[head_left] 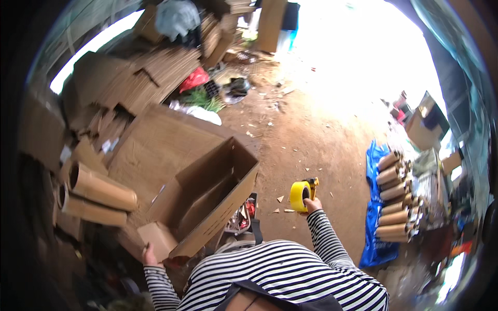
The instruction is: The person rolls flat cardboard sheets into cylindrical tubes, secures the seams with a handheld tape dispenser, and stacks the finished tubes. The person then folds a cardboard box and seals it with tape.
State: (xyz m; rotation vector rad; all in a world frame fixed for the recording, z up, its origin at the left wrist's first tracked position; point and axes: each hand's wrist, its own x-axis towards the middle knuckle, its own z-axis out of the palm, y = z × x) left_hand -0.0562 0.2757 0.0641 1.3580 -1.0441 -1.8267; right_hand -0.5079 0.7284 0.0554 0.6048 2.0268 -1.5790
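An open cardboard box (220, 210) rests on a cardboard-covered work surface (155, 135) in front of me on the left, its inside bare. My left hand (149, 255) grips the box's near end flap (158, 239), which is folded outward. Out to the right, over the dirt floor, my right hand (313, 206) is closed around a tape dispenser (300, 195) loaded with a wide yellow roll. The dispenser is well apart from the box.
Two thick cardboard tubes (101, 194) lie at the left of the work surface. Flattened cardboard (150, 75) is stacked behind it. On the right, several tubes (392, 207) lie by a blue sheet (374, 233). Scraps dot the dirt floor (311, 124).
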